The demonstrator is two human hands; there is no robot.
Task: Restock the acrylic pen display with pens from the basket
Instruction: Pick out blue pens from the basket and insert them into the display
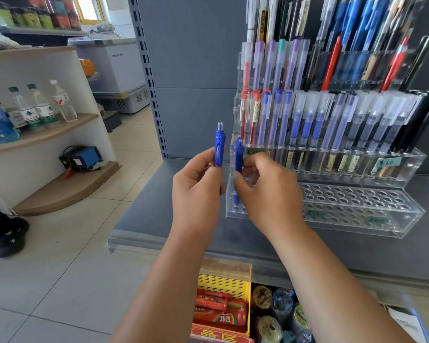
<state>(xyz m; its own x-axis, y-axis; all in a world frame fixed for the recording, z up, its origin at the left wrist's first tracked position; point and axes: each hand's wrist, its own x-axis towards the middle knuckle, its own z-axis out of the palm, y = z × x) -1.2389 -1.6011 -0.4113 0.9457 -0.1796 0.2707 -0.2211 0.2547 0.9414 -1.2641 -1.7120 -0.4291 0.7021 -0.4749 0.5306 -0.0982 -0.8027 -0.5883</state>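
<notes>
Left hand (196, 191) pinches a blue retractable plastic pen (219, 147) upright between thumb and curled fingers, just left of the tiered clear acrylic pen display (357, 219) on the grey shelf. Right hand (268, 191), fingers curled, grips a second blue pen (238, 154) upright. Its lower end is at the left end of the display's perforated bottom tier.

1. The left grip (196, 191) is a bare hand, uncovered over its back, knuckles and fingers.
2. The right grip (270, 194) is likewise a bare hand, uncovered from fingertips to wrist.
3. The left forearm (164, 280) is bare from the wrist down to the lower edge of view.
4. The right forearm (332, 280) is bare over the same stretch, wrist to lower edge.
</notes>
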